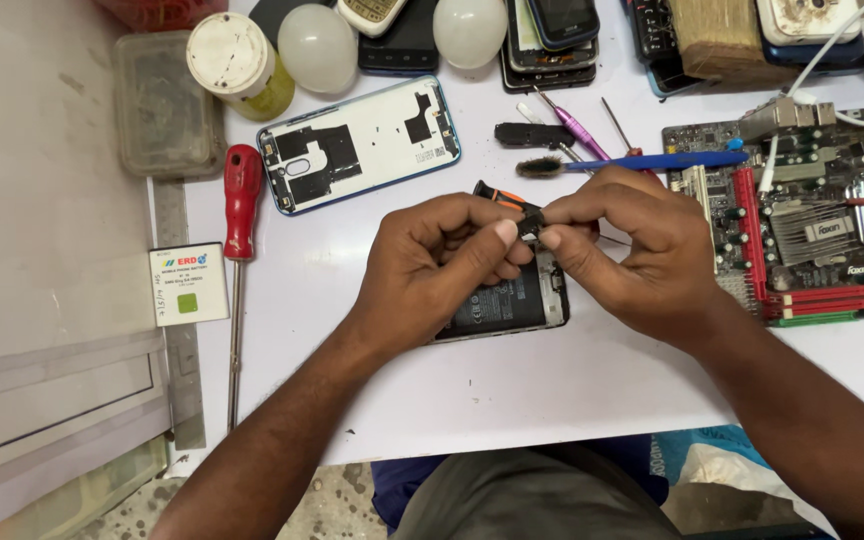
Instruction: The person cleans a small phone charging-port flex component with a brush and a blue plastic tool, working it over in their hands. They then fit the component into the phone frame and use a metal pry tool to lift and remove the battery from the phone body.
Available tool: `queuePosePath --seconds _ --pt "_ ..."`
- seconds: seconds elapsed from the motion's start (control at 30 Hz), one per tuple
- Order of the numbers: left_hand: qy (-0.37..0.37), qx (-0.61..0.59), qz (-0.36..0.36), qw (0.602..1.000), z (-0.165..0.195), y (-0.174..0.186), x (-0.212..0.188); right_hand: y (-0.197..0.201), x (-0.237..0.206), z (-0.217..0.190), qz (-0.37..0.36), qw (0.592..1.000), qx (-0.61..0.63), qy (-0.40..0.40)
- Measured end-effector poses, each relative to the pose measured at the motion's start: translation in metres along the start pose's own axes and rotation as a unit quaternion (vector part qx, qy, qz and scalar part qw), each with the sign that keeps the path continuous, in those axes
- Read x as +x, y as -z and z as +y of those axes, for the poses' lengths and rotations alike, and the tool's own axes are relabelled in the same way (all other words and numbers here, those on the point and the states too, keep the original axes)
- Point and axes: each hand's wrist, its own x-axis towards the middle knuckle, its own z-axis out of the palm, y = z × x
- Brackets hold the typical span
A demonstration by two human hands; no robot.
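Note:
An opened black phone (512, 305) lies on the white table (552, 390), its dark battery facing up. Above its top end, my left hand (437, 265) and my right hand (627, 245) meet, thumbs and forefingers pinching a small black part (530, 226) between them. The part is mostly hidden by my fingertips. An orange-tipped piece (502, 196) shows just behind my left fingers. The phone's removed blue-rimmed back cover (357, 145) lies inside-up to the upper left.
A red-handled screwdriver (241, 215) and a white battery pack (188, 284) lie at left. A blue-handled brush (632, 162), a pink tool (580, 132) and a green and red circuit board (812, 225) sit at right. Bulbs, a jar and several phones crowd the far edge.

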Motion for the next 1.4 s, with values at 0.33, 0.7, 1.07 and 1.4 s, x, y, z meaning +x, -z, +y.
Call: queuePosePath --seconds 0.33,0.7,1.07,1.4 --pt "-0.019 -0.005 0.022 1.0 -0.001 0.004 0.002 -0.002 0.001 -0.005 -0.028 0.997 0.067 0.007" --pt "-0.042 -0.062 -0.03 0.997 0.006 0.0 -0.002 -0.002 -0.003 -0.001 0.053 0.995 -0.009 0.08" --pt "-0.076 -0.059 -0.059 0.994 0.016 0.005 -0.012 0.001 -0.002 -0.011 0.05 0.994 0.067 0.069" --pt "-0.104 -0.044 -0.073 0.991 0.019 0.004 -0.014 0.004 -0.009 -0.012 0.029 0.993 0.106 0.044"
